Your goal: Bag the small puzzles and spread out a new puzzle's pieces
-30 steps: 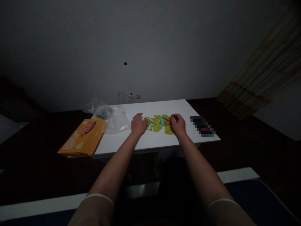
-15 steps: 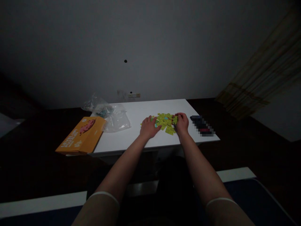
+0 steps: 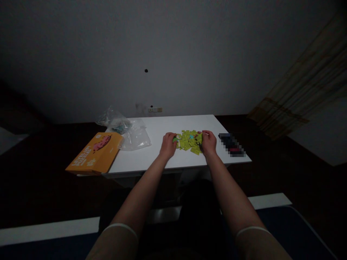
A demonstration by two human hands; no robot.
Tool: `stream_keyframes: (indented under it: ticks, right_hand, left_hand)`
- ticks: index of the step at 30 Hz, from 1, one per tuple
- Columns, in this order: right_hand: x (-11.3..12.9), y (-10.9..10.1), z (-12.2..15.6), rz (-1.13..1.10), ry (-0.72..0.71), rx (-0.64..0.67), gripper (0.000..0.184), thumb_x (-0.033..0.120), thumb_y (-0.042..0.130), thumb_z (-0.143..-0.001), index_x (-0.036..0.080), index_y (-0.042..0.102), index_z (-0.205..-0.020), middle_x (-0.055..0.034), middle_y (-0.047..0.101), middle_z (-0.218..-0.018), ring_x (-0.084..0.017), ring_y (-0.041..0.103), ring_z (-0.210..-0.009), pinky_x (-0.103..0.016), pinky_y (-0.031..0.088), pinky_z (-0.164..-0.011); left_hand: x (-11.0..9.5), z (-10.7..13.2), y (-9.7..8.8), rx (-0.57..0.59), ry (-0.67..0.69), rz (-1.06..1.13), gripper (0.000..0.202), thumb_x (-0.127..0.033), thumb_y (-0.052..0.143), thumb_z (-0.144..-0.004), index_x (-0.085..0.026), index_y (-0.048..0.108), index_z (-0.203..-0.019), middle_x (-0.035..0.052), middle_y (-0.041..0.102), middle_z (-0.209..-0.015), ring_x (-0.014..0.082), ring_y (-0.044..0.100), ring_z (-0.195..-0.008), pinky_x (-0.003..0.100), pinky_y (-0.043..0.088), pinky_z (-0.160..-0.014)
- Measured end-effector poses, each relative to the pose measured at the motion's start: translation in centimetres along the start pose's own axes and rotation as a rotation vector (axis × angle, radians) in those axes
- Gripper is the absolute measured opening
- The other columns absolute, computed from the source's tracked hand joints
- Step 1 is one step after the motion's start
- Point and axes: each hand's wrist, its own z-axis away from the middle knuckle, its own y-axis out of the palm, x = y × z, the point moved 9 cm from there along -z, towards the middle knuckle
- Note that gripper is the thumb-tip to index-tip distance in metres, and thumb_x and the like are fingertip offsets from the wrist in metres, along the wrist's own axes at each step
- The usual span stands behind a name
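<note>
A heap of several green puzzle pieces (image 3: 189,141) lies on the white table (image 3: 151,159), right of its middle. My left hand (image 3: 168,144) rests at the heap's left edge with its fingers curled against the pieces. On the heap's right edge sits my right hand (image 3: 209,142), fingers bent and pressed to the pieces. The two hands enclose the heap from both sides. Whether either hand has a piece lifted is too dark and small to see.
An orange puzzle box (image 3: 93,153) overhangs the table's left front corner. Clear plastic bags (image 3: 126,131) lie behind it. A dark blurred object (image 3: 232,144) sits near the right edge. A wall rises beyond the table; a curtain (image 3: 303,86) hangs at right.
Both hands have drawn inward, the left one moving right, and the spread pieces have been pushed together into a tighter heap between them.
</note>
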Motion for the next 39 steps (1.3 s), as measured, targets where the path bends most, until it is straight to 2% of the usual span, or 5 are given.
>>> stream_keyframes:
  ticks: [4,8,23,30,39]
  right_hand:
    - [0.3,-0.1,0.1,0.065,-0.023,0.020,0.041,0.055,0.070,-0.087,0.023,0.075,-0.112,-0.0121,0.085,-0.104,-0.033,0.081,-0.095,-0.047,0.065,-0.083]
    - [0.9,-0.5,-0.1,0.148,-0.080,0.005,0.044,0.059,0.073,-0.087,0.021,0.079,-0.108,-0.0129,0.084,-0.105,-0.033,0.077,-0.101,-0.051,0.061,-0.097]
    - [1.2,-0.2,-0.2,0.292,-0.137,0.004,0.039,0.057,0.072,-0.088,0.021,0.079,-0.101,-0.0112,0.082,-0.102,-0.030,0.072,-0.093,-0.046,0.057,-0.093]
    - [1.2,-0.2,-0.3,0.377,-0.147,-0.001,0.037,0.058,0.073,-0.089,0.022,0.078,-0.098,-0.0113,0.081,-0.099,-0.031,0.070,-0.094,-0.047,0.055,-0.096]
    - [1.4,-0.1,-0.3,0.378,-0.148,-0.003,0.034,0.055,0.072,-0.090,0.022,0.078,-0.098,-0.0114,0.081,-0.100,-0.032,0.072,-0.095,-0.048,0.055,-0.094]
  left_hand:
    - [1.2,0.0,-1.4,-0.110,-0.040,0.051,0.055,-0.002,0.069,-0.082,-0.020,0.069,-0.134,0.0150,0.063,-0.135,0.0318,0.064,-0.131,0.053,0.053,-0.122]
    - [2.1,0.1,-2.0,-0.174,-0.078,0.084,0.058,0.000,0.068,-0.079,-0.022,0.068,-0.133,0.0144,0.062,-0.135,0.0316,0.065,-0.131,0.054,0.052,-0.125]
    - [1.8,0.2,-1.2,-0.088,-0.113,0.203,0.075,0.001,0.066,-0.081,-0.025,0.060,-0.151,0.0137,0.057,-0.149,0.0273,0.064,-0.134,0.043,0.062,-0.109]
    - [2.6,0.2,-0.9,-0.085,-0.196,0.264,0.061,-0.003,0.068,-0.089,-0.021,0.065,-0.147,0.0133,0.066,-0.141,0.0200,0.072,-0.105,0.035,0.065,-0.090]
    - [3.4,0.0,-0.9,-0.124,-0.235,0.252,0.038,-0.012,0.070,-0.096,-0.021,0.072,-0.133,0.0106,0.078,-0.125,0.0234,0.075,-0.110,0.039,0.063,-0.099]
